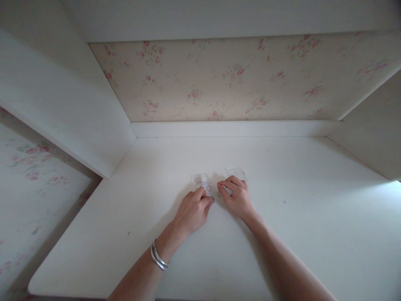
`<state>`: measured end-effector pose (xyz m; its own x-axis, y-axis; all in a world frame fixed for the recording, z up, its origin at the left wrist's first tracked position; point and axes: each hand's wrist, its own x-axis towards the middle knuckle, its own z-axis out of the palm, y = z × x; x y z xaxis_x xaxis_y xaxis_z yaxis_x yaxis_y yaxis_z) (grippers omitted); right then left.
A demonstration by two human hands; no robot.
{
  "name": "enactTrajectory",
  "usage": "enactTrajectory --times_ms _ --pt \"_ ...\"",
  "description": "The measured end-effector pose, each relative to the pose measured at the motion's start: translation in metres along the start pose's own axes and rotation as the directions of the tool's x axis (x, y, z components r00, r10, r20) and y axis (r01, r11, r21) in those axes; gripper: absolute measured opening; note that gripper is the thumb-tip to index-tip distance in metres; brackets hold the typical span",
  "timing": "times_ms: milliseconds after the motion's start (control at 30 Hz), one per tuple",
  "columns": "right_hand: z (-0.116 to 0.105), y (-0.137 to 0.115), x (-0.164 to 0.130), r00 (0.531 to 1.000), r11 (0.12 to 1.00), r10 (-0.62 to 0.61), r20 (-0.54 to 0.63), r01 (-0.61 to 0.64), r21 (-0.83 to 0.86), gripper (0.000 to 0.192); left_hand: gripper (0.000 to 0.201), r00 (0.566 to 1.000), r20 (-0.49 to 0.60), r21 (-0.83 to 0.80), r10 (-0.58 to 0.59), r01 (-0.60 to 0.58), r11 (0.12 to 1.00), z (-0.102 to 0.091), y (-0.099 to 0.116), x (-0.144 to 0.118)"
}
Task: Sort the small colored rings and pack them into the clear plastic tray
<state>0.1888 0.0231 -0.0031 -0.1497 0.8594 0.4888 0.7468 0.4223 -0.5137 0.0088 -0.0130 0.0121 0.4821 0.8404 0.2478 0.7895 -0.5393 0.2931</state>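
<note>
Desk (pixel 282 234) top open left, right and in front of both hands; only small clear packets (pixel 202 180) and a clear lid (pixel 236 172) lie just beyond the fingertips. Reach boxed in by back ledge (pixel 232 128), left side panel (pixel 62 113), right side panel (pixel 366 138) and a shelf (pixel 219 19) overhead.

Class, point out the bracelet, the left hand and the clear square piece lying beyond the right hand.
bracelet (pixel 158 258), head view, on the silver band at the wrist.
left hand (pixel 193 210), head view, on its back.
clear square piece (pixel 235 172), head view, on its flat middle.
</note>
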Motion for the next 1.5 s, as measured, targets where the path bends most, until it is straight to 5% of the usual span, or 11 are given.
enactTrajectory --times_ms 167,400,767,1167,1367,1500 --pt "-0.003 0.004 0.001 0.999 0.999 -0.033 0.01 0.032 0.017 0.016 0.023 0.997 -0.072 -0.122 -0.018 0.009 0.992 -0.003 -0.001 0.001" --pt "-0.021 0.0 0.0 0.941 0.97 -0.242 0.235 0.239 0.044 0.013 0.021 0.959 -0.266 -0.187 -0.102 0.053 0.981 0.001 -0.006 0.006" --pt "-0.02 -0.008 -0.003 0.873 0.954 -0.287 0.395 0.299 0.032 0.012 0.021 0.947 -0.263 -0.135 -0.184 0.152 0.979 -0.002 -0.007 0.013" --pt "-0.015 -0.003 -0.002 0.913 0.953 -0.302 0.275 0.283 0.109 0.014 0.022 0.958 -0.229 -0.07 -0.17 0.158 0.985 -0.011 -0.006 0.002" --pt "-0.007 0.0 -0.002 0.988 0.974 -0.15 0.032 0.143 0.175 0.015 0.023 0.987 -0.116 -0.004 -0.11 0.11 0.994 -0.009 -0.004 0.002" --pt "0.002 -0.001 -0.003 0.995 0.981 -0.101 0.0 0.1 0.169 0.017 0.02 0.999 -0.046 -0.012 -0.028 0.028 1.0 -0.008 -0.002 0.001"
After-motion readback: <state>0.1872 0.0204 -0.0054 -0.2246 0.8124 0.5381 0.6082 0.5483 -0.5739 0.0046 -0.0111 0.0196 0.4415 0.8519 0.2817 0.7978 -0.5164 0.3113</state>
